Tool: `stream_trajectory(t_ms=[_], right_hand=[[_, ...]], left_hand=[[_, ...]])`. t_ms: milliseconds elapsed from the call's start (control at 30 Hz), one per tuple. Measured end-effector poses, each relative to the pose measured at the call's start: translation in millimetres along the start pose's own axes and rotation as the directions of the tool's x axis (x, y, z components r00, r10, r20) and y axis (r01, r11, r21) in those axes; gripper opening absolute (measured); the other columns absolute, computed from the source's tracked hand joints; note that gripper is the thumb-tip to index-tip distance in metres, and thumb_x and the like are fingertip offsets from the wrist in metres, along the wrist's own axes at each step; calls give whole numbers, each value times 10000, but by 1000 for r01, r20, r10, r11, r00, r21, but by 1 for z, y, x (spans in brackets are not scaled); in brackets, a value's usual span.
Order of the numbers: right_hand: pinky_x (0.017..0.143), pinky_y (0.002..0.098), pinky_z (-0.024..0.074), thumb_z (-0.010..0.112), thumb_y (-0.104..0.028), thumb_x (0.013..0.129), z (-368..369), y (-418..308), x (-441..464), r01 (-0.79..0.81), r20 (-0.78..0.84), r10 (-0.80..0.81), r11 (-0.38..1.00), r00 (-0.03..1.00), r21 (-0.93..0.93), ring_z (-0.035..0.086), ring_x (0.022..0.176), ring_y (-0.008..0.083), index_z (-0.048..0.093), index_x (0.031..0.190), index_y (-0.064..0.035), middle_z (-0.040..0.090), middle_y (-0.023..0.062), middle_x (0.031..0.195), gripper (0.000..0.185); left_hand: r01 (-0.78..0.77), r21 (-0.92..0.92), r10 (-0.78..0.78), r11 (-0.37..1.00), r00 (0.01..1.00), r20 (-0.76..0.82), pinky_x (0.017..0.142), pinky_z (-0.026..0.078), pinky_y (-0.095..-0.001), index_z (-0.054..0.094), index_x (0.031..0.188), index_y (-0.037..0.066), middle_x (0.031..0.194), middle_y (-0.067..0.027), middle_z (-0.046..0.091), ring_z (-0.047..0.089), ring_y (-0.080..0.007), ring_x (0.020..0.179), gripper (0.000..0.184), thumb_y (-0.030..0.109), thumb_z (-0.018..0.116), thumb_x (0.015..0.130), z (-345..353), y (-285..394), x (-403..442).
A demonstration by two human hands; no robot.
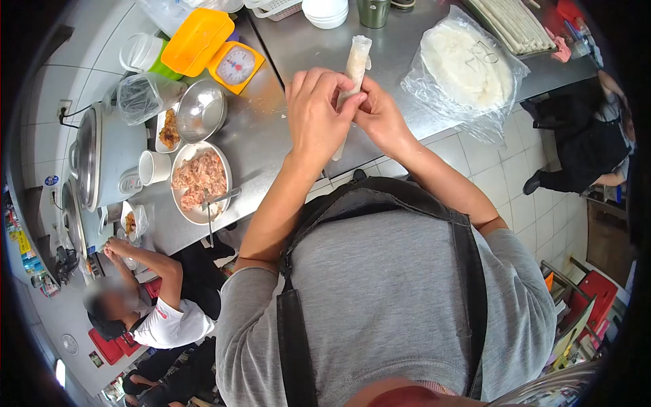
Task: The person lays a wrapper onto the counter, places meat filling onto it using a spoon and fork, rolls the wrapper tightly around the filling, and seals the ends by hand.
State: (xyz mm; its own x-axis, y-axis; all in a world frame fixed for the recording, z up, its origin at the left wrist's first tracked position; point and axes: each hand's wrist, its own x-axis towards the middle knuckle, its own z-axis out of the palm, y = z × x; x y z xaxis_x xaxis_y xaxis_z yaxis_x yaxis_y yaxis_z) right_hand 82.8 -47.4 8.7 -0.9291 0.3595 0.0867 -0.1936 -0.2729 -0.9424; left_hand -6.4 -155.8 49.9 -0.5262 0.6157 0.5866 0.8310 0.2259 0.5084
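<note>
Both my hands are over the steel counter, closed around a long, thin roll in a pale wrapper (357, 60). It is held tilted, with its far end sticking up past my fingers and a small flap of wrapper loose at the side. My left hand (319, 112) grips it from the left, thumb and fingers bent around it. My right hand (383, 119) holds it from the right, with the fingertips of both hands close together. Part of the roll is hidden behind my fingers. To the right, a stack of round white wrappers (468, 64) lies in a clear plastic bag.
At the left stand a bowl of minced meat (199, 175) with metal utensils, a steel bowl (203, 110), a white cup (154, 167) and a yellow scale (236, 66). A tray of long pale rolls (512, 26) is at the far right. Other people are nearby on both sides.
</note>
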Motion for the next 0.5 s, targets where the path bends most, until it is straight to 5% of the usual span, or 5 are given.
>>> stream_trajectory(t_ms=[200,333,500], right_hand=[[971,311,520,603,84,956,2,-2,-5,0,-32,1,999,999,36,646,1102,142,512,1316,4,653,78,1160,379],[971,304,525,618,94,941,-2,-3,-4,-13,15,13,1000,1000,20,642,1108,132,508,1333,-3,643,69,1182,418],[989,305,521,636,95,929,5,-9,-6,-11,6,11,1000,1000,-14,638,1120,124,492,1373,2,640,59,1192,476]], left_hand=[[187,-240,-171,952,981,87,782,484,-373,698,802,50,862,-51,672,600,-239,823,199,141,863,740,3,-6,5],[379,-498,-367,780,921,127,772,523,-330,687,806,15,854,-44,688,641,-180,823,183,102,847,788,5,-6,4],[394,-408,-395,824,915,84,734,539,-290,684,1020,8,854,-47,703,632,-126,830,305,112,863,796,1,10,5]])
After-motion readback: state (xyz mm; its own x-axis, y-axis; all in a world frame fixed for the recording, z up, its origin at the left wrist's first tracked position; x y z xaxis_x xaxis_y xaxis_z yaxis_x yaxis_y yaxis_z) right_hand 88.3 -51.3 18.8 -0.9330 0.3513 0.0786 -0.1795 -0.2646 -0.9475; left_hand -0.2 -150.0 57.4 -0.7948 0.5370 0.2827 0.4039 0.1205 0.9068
